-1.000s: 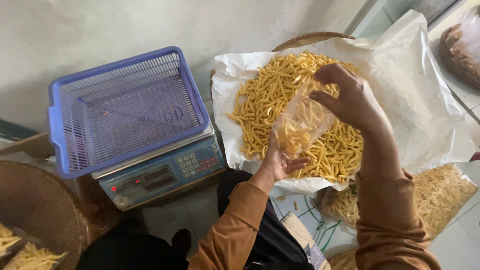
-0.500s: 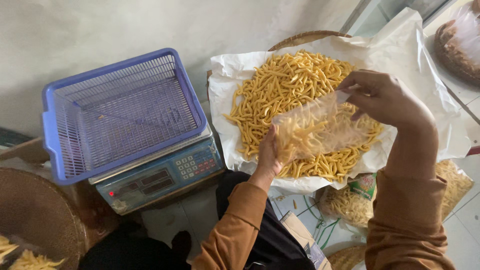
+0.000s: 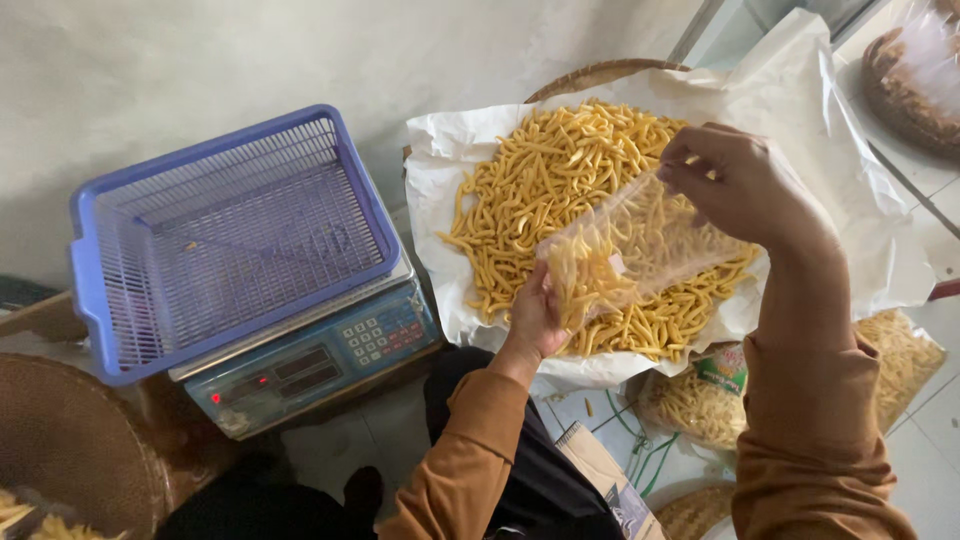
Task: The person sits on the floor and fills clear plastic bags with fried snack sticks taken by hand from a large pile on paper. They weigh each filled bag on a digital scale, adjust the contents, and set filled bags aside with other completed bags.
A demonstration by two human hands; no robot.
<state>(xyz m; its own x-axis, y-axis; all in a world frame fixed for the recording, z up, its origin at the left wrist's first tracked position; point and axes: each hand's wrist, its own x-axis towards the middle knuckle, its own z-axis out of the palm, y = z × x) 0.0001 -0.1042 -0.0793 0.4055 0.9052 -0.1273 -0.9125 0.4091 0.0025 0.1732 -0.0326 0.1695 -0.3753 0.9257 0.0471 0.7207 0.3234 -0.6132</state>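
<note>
Looking straight down, I've got the clear plastic bag (image 3: 640, 250) stretched sideways between the two hands, hanging just above the heap of yellow snack sticks (image 3: 540, 180). The bag is partly filled; a clump of sticks sits in its lower end, right against the left hand (image 3: 535, 315). That left hand is clamped on the bag's bottom end from underneath, fingers curled round the bulge of sticks. The right hand (image 3: 745, 185) is up at the other end, fingertips pinched shut on the bag's mouth edge, wrist bent over the heap. So the hands are apart, one at each end, and the bag slopes down from right hand to left. Both sleeves are rust orange. Under the bag, the snack sticks lie piled on a big sheet of white paper (image 3: 850, 150), which lines a round woven tray (image 3: 590, 75) whose rim peeks out at the far side. Off to the left, well apart from the hands, a blue plastic basket (image 3: 235, 235) sits on top of a digital weighing scale (image 3: 320, 365) with its keypad and red display facing me. Down by my right forearm I see packed bags of the same sticks (image 3: 700, 400) on the tiled floor. At lower left, a brown woven basket (image 3: 70, 450).
</note>
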